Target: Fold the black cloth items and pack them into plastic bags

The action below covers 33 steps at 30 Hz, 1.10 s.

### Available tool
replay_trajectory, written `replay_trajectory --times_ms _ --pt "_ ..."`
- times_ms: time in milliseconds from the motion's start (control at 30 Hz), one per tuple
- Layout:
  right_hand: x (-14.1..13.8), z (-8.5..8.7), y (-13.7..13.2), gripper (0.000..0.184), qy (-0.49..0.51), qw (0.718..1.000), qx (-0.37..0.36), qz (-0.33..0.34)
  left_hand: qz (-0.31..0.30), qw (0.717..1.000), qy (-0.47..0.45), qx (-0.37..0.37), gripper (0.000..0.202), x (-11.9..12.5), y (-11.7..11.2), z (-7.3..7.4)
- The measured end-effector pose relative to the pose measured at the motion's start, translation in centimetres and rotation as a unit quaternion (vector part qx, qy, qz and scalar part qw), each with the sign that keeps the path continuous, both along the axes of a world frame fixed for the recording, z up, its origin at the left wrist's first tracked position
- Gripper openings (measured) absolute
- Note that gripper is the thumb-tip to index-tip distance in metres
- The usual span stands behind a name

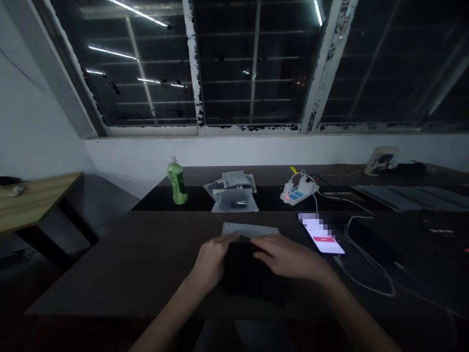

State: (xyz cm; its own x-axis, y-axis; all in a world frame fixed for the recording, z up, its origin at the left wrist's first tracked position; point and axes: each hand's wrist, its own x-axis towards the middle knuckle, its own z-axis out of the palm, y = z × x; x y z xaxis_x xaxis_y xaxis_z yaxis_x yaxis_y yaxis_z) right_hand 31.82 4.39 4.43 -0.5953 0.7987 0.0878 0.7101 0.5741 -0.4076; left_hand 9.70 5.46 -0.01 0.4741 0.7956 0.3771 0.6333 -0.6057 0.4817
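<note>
A black, soft-looking item [249, 274] lies on the dark table [146, 264] right in front of me. My left hand [212, 256] grips its left edge with curled fingers. Over the item's top right part rests my right hand [287, 256], fingers pressed down and pointing left. Just beyond the hands lies a flat grey plastic pouch [249, 229], partly hidden by them. What the black item is stays unclear in the dim light.
Behind lie several grey pouches [234, 193] and a green bottle [176, 181]. A lit phone [324, 237] on a white cable [370, 288] lies to the right, near a white power strip [297, 190]. A wooden desk [32, 198] stands left; windows above.
</note>
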Motion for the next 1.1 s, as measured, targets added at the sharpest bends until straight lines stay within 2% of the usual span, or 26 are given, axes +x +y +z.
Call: replay_trajectory --times_ms 100,200,267,367,433,500,567,667,833,967,1100 --pt "-1.9 -2.0 0.2 0.032 -0.097 0.993 0.050 -0.048 0.005 1.000 -0.019 -0.012 0.073 -0.3 0.2 -1.6" --pt "-3.1 -3.7 0.7 0.042 -0.152 0.981 0.091 -0.085 0.005 1.000 -0.026 -0.005 0.063 -0.6 0.4 -2.5" --pt "-3.4 -4.4 1.1 0.050 -0.164 0.976 0.107 -0.097 0.016 0.999 -0.032 0.004 0.053 -0.7 0.3 -2.2" --pt "-3.6 -4.8 1.4 0.054 -0.178 0.971 0.121 -0.109 0.041 0.998 -0.056 0.004 0.037 -0.3 -0.3 -1.0" --pt "-3.7 -4.8 1.4 0.049 -0.185 0.968 0.127 -0.113 0.076 0.995 -0.057 -0.005 0.029 0.3 -0.4 -0.2" --pt "-3.9 -4.9 1.2 0.042 -0.187 0.966 0.135 -0.116 0.134 0.991 -0.009 -0.008 0.023 1.1 -0.2 0.1" --pt "-4.0 -5.1 1.1 0.034 -0.168 0.967 0.145 -0.126 0.181 0.982 0.057 -0.002 0.019 1.7 0.1 -0.1" --pt "-3.3 -5.2 1.0 0.021 -0.091 0.975 0.134 -0.151 0.199 0.974 0.103 0.004 0.023 2.0 0.5 -1.0" --pt "-0.3 -5.4 0.6 0.025 0.062 0.991 0.057 -0.107 0.177 0.977 0.118 0.022 0.023 1.6 0.4 -1.8" --pt "0.9 -5.7 1.1 0.025 0.089 0.992 0.013 -0.093 0.161 0.983 0.089 0.024 0.023 1.6 0.8 -2.1" --pt "0.6 -6.2 1.8 0.030 0.106 0.989 0.031 -0.101 0.164 0.984 0.069 0.020 0.031 1.4 1.6 -2.5"
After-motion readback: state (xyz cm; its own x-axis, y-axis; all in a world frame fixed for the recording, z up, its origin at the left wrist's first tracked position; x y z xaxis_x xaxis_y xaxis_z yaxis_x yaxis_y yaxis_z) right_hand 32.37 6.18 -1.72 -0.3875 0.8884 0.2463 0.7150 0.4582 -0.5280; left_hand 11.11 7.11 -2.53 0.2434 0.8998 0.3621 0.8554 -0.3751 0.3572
